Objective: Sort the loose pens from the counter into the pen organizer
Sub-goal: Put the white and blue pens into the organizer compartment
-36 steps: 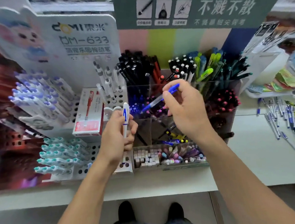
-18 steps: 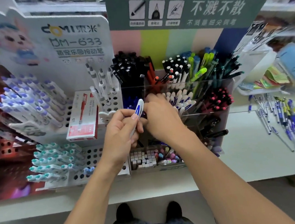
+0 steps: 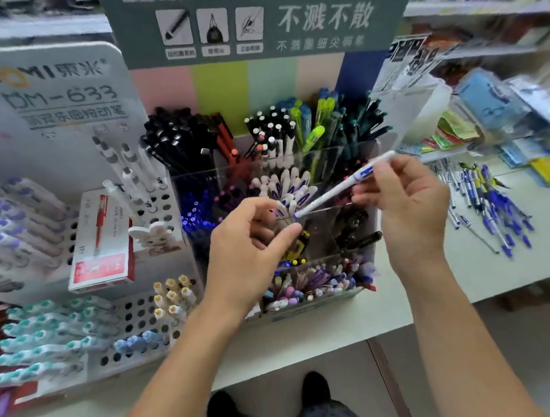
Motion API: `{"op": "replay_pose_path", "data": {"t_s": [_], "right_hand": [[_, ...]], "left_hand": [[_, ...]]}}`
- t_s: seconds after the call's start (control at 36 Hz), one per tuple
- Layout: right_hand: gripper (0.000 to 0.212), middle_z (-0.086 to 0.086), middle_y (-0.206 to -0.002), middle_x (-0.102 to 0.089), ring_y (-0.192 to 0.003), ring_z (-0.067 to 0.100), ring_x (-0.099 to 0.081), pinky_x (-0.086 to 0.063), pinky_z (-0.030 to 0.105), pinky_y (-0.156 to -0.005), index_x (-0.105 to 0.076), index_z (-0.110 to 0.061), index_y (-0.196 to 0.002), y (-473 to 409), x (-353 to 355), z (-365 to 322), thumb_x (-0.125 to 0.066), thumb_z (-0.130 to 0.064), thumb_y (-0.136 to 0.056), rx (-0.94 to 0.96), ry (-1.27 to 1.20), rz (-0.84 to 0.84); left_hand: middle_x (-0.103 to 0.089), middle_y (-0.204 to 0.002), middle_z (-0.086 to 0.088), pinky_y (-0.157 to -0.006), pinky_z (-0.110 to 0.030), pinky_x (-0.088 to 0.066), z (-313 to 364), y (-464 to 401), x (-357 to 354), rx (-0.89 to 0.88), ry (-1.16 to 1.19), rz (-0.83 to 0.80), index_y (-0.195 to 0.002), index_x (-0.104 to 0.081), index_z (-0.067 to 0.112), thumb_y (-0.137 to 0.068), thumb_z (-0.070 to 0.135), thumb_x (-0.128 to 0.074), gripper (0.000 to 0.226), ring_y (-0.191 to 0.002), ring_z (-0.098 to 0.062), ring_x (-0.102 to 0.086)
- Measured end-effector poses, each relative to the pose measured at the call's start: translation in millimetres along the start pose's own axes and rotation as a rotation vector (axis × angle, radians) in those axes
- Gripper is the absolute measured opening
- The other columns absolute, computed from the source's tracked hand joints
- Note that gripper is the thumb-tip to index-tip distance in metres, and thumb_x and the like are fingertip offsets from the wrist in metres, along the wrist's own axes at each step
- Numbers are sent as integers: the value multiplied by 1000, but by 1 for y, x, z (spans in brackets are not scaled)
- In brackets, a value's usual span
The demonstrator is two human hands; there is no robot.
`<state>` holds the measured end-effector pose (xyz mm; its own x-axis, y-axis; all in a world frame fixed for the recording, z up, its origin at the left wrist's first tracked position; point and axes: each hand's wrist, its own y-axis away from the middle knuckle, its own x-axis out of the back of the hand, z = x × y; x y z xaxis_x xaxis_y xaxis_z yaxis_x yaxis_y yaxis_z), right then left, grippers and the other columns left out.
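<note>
Your right hand (image 3: 410,209) now pinches the white pen (image 3: 341,187), taken from your left hand (image 3: 247,247), which hangs loosely curled and empty at 9 o'clock of it, above the organizer (image 3: 296,160).

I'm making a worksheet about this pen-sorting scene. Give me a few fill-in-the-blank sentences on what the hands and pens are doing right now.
1. The white pen with blue print is pinched by the ____ hand.
2. The left hand holds ____.
3. The loose pens lie on the counter to the ____ of the clear pen organizer.
4. The box with a pen pictured on it is mostly white and ____.

Missing words: right; nothing; right; red
</note>
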<state>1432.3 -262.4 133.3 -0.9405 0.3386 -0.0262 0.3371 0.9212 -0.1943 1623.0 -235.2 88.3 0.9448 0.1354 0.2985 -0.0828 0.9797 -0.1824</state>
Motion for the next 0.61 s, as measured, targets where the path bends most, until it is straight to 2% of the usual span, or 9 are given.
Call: {"op": "replay_pose_path", "data": {"t_s": [0.06, 0.11, 0.19, 0.25, 0.31, 0.36, 0.44, 0.53, 0.61], "right_hand": [[13, 13, -79, -69, -65, 23, -70, -60, 28, -64, -64, 5, -96, -10, 11, 2, -57, -5, -101, 64, 33, 120], [12, 11, -78, -70, -67, 26, -72, -61, 31, -66, -65, 2, -95, -16, 13, 10, -58, -6, -101, 88, 100, 117], [14, 0, -77, -72, -71, 24, -74, -63, 40, -72, -69, -16, -90, -15, 0, 26, -61, -9, -99, 84, 157, 54], [19, 0, -77, -73, -74, 22, -75, -63, 44, -74, -70, -24, -87, -12, -12, 36, -62, -10, -97, 95, 217, 2], [17, -3, -78, -72, -75, 16, -73, -62, 41, -75, -72, -23, -86, -10, -22, 45, -63, -11, -95, 128, 331, -79], [11, -5, -85, -70, -79, 10, -65, -55, 31, -75, -75, -17, -88, -10, -29, 56, -65, -15, -94, 188, 540, -204], [14, 2, -97, -62, -86, 13, -56, -42, 24, -76, -74, -9, -92, -9, -39, 67, -67, -21, -95, 195, 703, -292], [10, -3, -93, -65, -82, 11, -60, -45, 25, -70, -61, -16, -106, -6, -47, 63, -63, -19, -97, 59, 604, -264], [37, -5, -101, -66, -83, 13, -63, -50, 31, -72, -42, -20, -134, -1, -55, 55, -53, -15, -99, -75, 501, -265]], "left_hand": [[-65, -88, 9, -65, -30, -58, -3, 1, 2, 0, -106, 78, -108, -64, 28, -80, 25, -87, 37, -72, -11, -64], [-63, -88, 10, -67, -28, -59, -7, 0, 1, 43, -164, 99, -120, -60, 26, -79, 26, -87, 49, -71, -7, -64], [-61, -92, 11, -68, -16, -55, -8, -6, -2, 99, -205, 76, -137, -53, 23, -83, 24, -84, 62, -74, -1, -63], [-62, -91, 11, -66, -11, -53, -5, -10, -4, 97, -213, 79, -143, -50, 22, -86, 21, -81, 65, -73, 0, -64], [-64, -88, 11, -65, -9, -52, -2, -13, -5, 87, -247, 86, -145, -50, 21, -88, 18, -79, 64, -70, 0, -64], [-64, -83, 13, -63, -7, -51, 0, -14, -6, 88, -285, 106, -140, -54, 20, -89, 16, -78, 57, -67, 1, -64], [-62, -73, 15, -62, -14, -53, -1, -15, -6, 91, -330, 130, -122, -56, 20, -88, 15, -78, 41, -63, 1, -63], [-62, -69, 12, -62, -27, -54, -6, -18, -6, 64, -424, 128, -117, -53, 18, -89, 20, -78, 38, -64, -4, -62], [-65, -72, 5, -63, -33, -51, -10, -24, -4, 74, -549, 111, -126, -52, 20, -88, 34, -78, 48, -70, -18, -65]]}}
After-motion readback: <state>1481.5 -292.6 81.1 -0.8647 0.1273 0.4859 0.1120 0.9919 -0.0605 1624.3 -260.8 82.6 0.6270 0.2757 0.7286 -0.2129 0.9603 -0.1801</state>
